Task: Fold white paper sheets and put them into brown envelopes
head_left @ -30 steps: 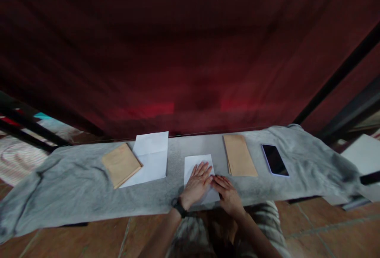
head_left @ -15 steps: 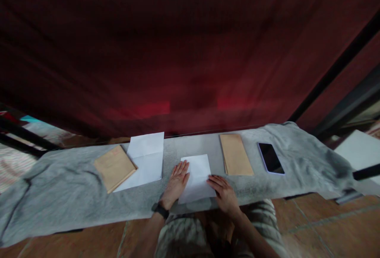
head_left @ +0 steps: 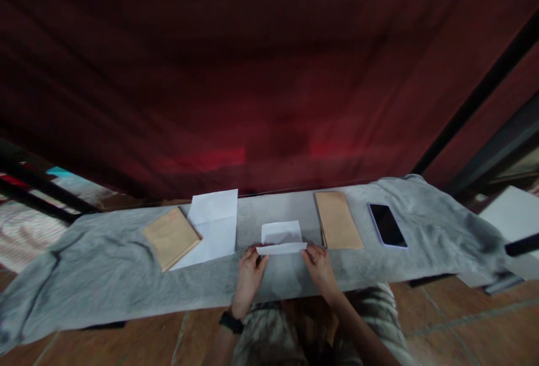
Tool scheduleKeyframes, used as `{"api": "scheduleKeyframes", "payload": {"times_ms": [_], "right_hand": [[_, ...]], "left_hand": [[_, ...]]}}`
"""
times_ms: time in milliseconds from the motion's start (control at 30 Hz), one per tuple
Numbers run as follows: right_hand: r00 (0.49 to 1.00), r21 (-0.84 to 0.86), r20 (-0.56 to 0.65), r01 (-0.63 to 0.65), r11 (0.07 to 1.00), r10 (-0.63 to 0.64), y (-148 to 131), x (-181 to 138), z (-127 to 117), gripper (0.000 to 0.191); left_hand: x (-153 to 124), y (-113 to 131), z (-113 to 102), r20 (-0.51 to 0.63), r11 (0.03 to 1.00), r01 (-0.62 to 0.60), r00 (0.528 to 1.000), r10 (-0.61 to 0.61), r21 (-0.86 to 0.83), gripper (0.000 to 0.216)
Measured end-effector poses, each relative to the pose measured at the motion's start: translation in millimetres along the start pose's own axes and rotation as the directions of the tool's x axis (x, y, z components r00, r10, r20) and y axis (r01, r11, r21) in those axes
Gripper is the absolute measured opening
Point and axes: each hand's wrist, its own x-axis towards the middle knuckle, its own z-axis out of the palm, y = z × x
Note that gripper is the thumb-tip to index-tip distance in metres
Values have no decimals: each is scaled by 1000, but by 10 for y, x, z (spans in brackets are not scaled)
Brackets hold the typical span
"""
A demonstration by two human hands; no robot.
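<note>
A white sheet of paper [head_left: 281, 232] lies in front of me, its near part lifted and bent up toward the far part. My left hand [head_left: 250, 270] pinches the left end of the raised edge between thumb and fingers. At the right end, my right hand [head_left: 319, 266] grips the same edge in a like way. Left of my hands is another white sheet [head_left: 214, 225] with a crease across it, partly under a brown envelope [head_left: 172, 238]. Further brown envelopes [head_left: 339, 220], apparently stacked, lie to the right.
A phone [head_left: 387, 225] with a dark screen lies right of the envelopes. Grey cloth [head_left: 126, 282] covers the long narrow surface, wrinkled at both ends. Behind it hangs a dark red curtain [head_left: 273, 102]. Black bars [head_left: 475, 102] slant at the sides, and tiles show below.
The paper lay flat under both hands. Its near edge is now raised and folded away from me, with both hands closed on its ends. The view has shifted slightly.
</note>
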Motion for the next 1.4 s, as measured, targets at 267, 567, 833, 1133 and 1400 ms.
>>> {"api": "scheduleKeyframes", "payload": {"times_ms": [267, 567, 833, 1133, 1400], "right_hand": [[995, -155, -99, -26, 988, 11, -20, 24, 70, 33], [997, -376, -73, -50, 925, 23, -156, 112, 122, 40], [1000, -432, -7, -9, 902, 6, -163, 115, 100, 42], [989, -331, 74, 148, 932, -131, -97, 69, 216, 49], [991, -251, 81, 123, 960, -106, -203, 225, 275, 45]], "left_hand": [[-8, 97, 113, -112, 969, 15, 994, 13, 246, 31], [39, 381, 148, -87, 829, 63, 996, -17, 556, 31], [27, 410, 175, -120, 812, 133, 990, -78, 569, 32], [138, 486, 585, 181, 870, -208, 973, 140, 447, 49], [115, 460, 709, 224, 860, -172, 972, 69, 480, 56]]}}
